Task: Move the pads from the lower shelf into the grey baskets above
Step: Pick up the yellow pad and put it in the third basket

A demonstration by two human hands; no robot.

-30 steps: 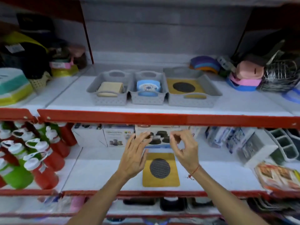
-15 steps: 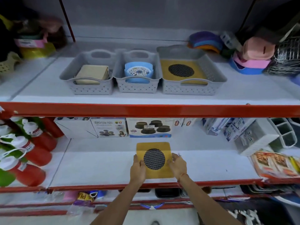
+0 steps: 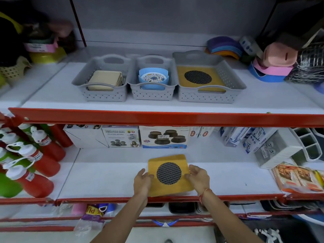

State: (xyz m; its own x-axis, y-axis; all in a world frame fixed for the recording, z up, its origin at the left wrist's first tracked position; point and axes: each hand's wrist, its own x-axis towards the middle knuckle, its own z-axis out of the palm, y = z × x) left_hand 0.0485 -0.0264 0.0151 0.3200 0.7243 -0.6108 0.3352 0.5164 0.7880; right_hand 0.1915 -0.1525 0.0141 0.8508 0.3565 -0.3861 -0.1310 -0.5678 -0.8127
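Both hands on the pad, down on the lower shelf.

The left hand (image 3: 142,181) grips the left edge of the yellow pad (image 3: 169,174), thumb on top, and the right hand (image 3: 199,178) holds the right edge, fingers (image 3: 190,175) curled against it. The pad sits slightly tilted at the front of the lower shelf (image 3: 105,178), its black mesh circle facing up, its near edge reaching the red rim. Up above, three grey baskets stand side by side: the left basket (image 3: 100,95) holds a cream block, the middle basket (image 3: 152,95) holds blue round pieces, and the right basket (image 3: 208,97) already has a matching yellow pad (image 3: 198,78) lying flat inside. Boxes (image 3: 164,136) line the back of the lower shelf, red bottles (image 3: 35,165) off to the left.
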